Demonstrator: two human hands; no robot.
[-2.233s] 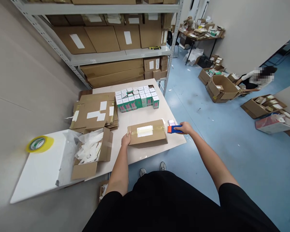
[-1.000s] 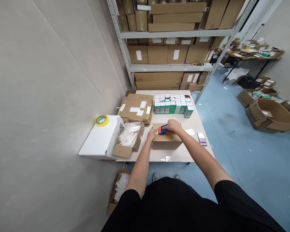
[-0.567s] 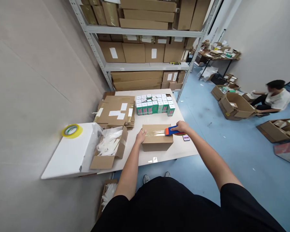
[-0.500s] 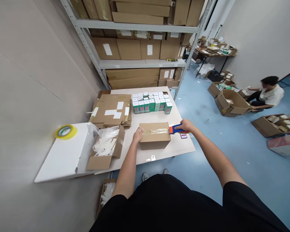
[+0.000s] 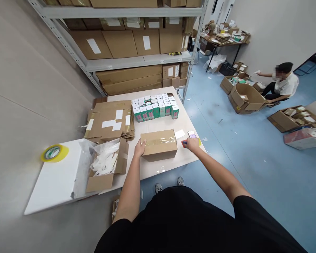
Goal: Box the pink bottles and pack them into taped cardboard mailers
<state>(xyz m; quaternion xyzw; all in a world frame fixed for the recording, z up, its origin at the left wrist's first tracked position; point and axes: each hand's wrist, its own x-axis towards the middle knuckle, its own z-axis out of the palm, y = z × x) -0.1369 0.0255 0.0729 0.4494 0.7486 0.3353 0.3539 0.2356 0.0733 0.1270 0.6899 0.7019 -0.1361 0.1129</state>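
Observation:
A cardboard box lies in front of me on the table, clear tape along its top. My left hand grips its left end, thumb on the top edge. To the right of the box, my right hand is closed around a blue and orange tape dispenser, low at the tabletop and apart from the box. Most of the dispenser is hidden by the hand. A phone lies just beyond that hand, and a white slip of paper lies between box and phone.
Several green and white small boxes stand at the table's back. Flattened cartons and an open box of white packing are on the left, near a yellow tape roll. A person sits among cartons at right.
My right hand has drawn the tape dispenser away from the box's right end and down to the table. The white slip and more of the phone now show. The seated person's arm has reached out.

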